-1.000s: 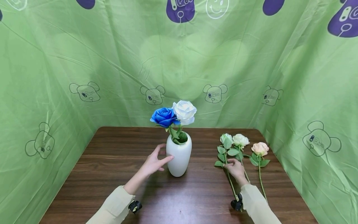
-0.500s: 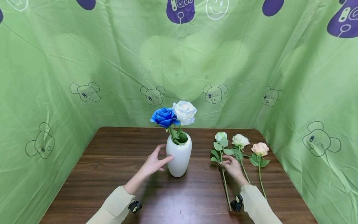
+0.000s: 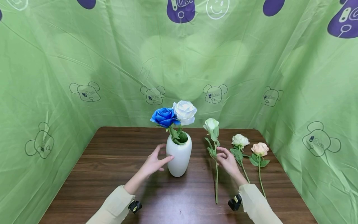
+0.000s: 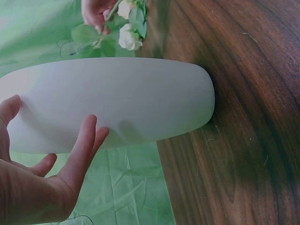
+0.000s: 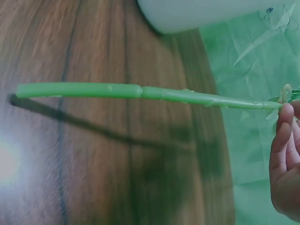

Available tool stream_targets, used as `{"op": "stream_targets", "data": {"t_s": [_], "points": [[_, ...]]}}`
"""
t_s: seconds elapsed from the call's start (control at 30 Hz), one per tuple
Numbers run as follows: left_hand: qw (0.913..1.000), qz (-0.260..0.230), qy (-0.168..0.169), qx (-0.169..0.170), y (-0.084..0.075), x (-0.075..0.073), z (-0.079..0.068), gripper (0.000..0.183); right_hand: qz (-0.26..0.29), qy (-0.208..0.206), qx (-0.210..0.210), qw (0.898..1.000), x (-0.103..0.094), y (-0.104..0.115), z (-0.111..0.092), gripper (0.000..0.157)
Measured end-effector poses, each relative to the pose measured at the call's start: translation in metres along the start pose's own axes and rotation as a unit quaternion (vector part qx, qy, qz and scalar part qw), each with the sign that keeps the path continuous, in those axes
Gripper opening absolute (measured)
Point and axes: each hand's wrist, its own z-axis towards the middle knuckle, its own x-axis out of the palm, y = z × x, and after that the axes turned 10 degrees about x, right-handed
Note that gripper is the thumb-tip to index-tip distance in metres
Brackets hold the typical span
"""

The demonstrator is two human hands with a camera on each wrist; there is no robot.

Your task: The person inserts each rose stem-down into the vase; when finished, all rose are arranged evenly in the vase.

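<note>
My left hand (image 3: 153, 162) is at the left side of a white vase (image 3: 181, 158), thumb over its front and fingers curved toward its back. The vase stands upright, holding a blue rose (image 3: 164, 117) and a white rose (image 3: 185, 112). To the right, my right hand (image 3: 227, 161) pinches a pale green-white rose (image 3: 211, 125) by its stem, just below the leaves. Bloom up, the rose hangs above the table, its lower stem (image 5: 93, 89) apart from its shadow in the right wrist view.
Further right on the brown wooden table (image 3: 117, 155) lie a cream rose (image 3: 240, 140) and a peach rose (image 3: 260, 149), stems pointing toward the front. Green printed cloth (image 3: 179, 62) encloses the table's back and sides.
My right hand has lifted the pale green-white rose from beside the cream rose and carried it left toward the vase, turning it more upright. My left hand has stayed at the vase.
</note>
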Motion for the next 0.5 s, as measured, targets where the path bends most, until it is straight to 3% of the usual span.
{"op": "stream_targets", "data": {"t_s": [0.27,0.5], "points": [[1.0,-0.002,0.0,-0.001,-0.001,0.0,0.001,0.069,0.045,0.021,-0.057,0.997,0.01,0.025,-0.004,0.039],[1.0,-0.006,-0.001,-0.004,-0.001,0.0,0.001,0.068,0.108,0.008,-0.095,0.989,0.018,0.055,-0.009,0.038]]}}
